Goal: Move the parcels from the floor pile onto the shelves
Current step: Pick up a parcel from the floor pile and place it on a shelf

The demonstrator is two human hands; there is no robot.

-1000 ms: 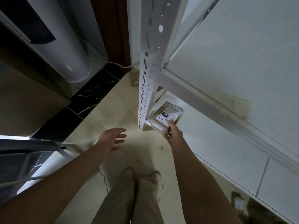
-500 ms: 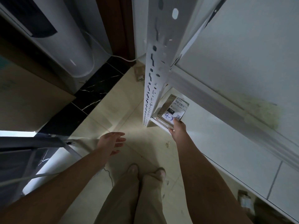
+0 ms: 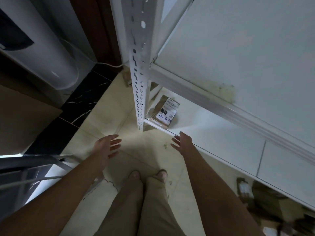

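A small cardboard parcel [image 3: 164,111] with a white label and blue handwriting lies on the lower white shelf [image 3: 213,133], in its left front corner beside the perforated white upright [image 3: 139,68]. My right hand [image 3: 182,142] hovers just in front of the shelf's edge, fingers spread, holding nothing. My left hand [image 3: 106,146] hangs over the floor with relaxed fingers, also empty. A higher shelf board [image 3: 238,48] fills the upper right.
More parcels [image 3: 265,201] lie on the floor at the lower right under the shelf. A white cylindrical appliance [image 3: 42,48] stands at the left with a cable [image 3: 109,64]. A metal frame [image 3: 34,164] is at the lower left. My feet [image 3: 148,174] stand on beige tiles.
My right hand has let go of the labelled parcel and drawn back from it; the parcel now rests on the lower shelf. My left hand stays open.
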